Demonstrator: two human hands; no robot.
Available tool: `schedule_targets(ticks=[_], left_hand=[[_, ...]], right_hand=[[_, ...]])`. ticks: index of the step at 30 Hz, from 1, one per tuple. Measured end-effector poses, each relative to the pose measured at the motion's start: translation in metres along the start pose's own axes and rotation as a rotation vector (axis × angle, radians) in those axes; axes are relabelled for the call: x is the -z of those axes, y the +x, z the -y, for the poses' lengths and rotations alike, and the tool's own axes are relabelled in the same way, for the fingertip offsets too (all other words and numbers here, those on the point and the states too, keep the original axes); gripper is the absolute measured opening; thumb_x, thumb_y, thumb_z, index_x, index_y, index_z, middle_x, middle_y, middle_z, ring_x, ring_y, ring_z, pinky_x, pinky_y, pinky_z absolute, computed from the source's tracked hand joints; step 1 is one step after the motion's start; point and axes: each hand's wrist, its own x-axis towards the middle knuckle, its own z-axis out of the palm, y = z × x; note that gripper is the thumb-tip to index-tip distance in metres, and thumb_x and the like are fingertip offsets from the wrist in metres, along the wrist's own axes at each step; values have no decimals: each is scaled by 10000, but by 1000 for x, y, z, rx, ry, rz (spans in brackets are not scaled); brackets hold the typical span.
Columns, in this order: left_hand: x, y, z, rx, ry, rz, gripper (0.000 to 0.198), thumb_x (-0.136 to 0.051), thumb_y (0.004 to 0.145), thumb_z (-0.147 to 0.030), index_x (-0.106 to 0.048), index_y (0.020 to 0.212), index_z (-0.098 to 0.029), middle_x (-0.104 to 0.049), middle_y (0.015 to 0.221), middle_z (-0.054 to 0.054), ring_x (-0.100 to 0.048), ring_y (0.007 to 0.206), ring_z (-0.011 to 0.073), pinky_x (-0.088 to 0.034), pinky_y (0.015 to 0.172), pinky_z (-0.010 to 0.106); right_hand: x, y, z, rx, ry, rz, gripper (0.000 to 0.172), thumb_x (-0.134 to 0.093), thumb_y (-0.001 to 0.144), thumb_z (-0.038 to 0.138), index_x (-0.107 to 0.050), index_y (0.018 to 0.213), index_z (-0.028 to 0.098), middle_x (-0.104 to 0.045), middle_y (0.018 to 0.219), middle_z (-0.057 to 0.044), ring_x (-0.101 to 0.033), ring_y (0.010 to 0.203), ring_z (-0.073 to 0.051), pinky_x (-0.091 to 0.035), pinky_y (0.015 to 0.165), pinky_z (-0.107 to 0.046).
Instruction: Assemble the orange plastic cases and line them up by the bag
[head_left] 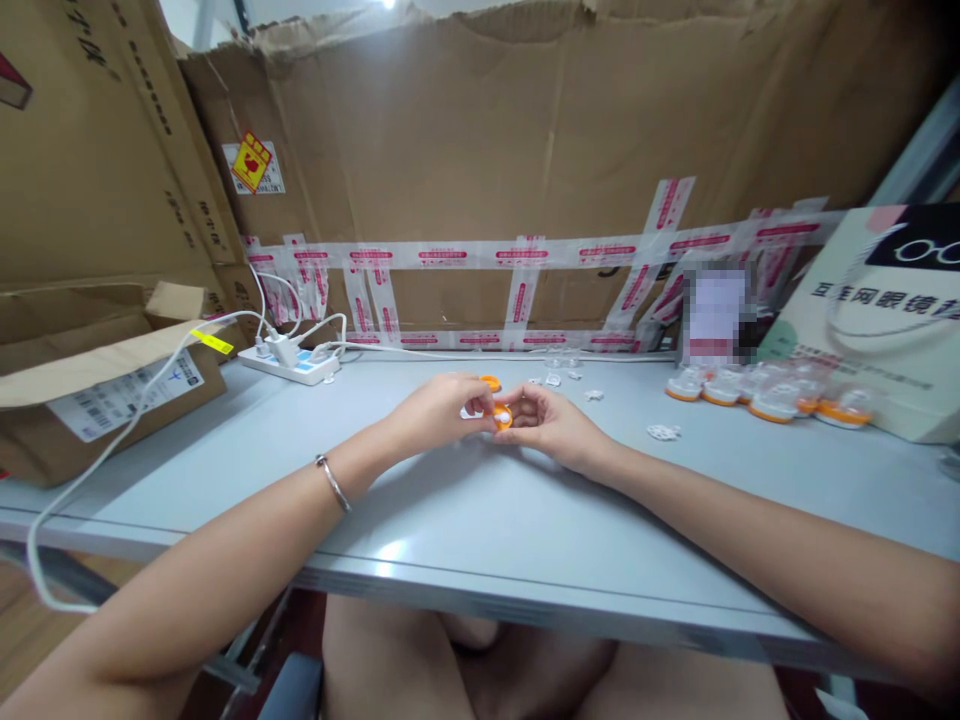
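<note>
My left hand [448, 408] and my right hand [553, 422] meet over the middle of the table. Between their fingertips is a small round orange part [502, 420] with white inside. The right thumb and fingers grip its right side. Left fingertips pinch at its left side, where something white shows; finer detail there is too small to tell. Just behind lies a second orange part [490, 382], partly covered by the left hand. Small white plastic pieces [553, 380] lie beyond the right hand, and a flat white openwork piece [664, 432] rests farther right.
Several orange-and-white pieces with clear domes [774, 400] stand at the right, before a printed paper bag [885, 330]. A power strip [291, 365] with white cables sits back left, near an open cardboard box [112, 375]. Large taped cardboard [465, 150] walls the table's back.
</note>
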Motion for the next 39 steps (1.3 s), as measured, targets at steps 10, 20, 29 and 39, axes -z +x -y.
schedule_targets(ticks=[10,20,29,39], left_hand=[[-1,0,-5,77,105,2,144,-588,722,-271,-645,757,-144,-648,733,49,-572,662,138,-408,608,231],[6,-1,-3,50,40,-68,113,-577,709,-208,-663,737,-139,-671,703,41,-596,650,131,-439,654,234],[15,-2,1,-139,59,-183,120,-545,759,-228,-627,732,-144,-657,718,29,-574,648,105,-413,611,207],[18,-3,-1,-296,519,5,226,-397,843,-222,-605,776,-163,-644,791,31,-550,690,110,-300,624,265]], right_hand=[[-4,-4,3,3,-44,-51,389,-754,494,231,-493,779,191,-655,737,-1,-631,718,-151,-473,760,-333],[-6,-7,12,-75,-4,-82,388,-745,519,201,-522,836,176,-651,705,19,-621,677,-120,-464,760,-314],[-2,-6,10,-58,80,-47,396,-749,526,214,-549,866,177,-671,725,10,-634,698,-133,-459,788,-328],[-3,-7,10,-57,136,-28,408,-758,526,224,-546,872,175,-670,715,14,-642,703,-137,-459,806,-344]])
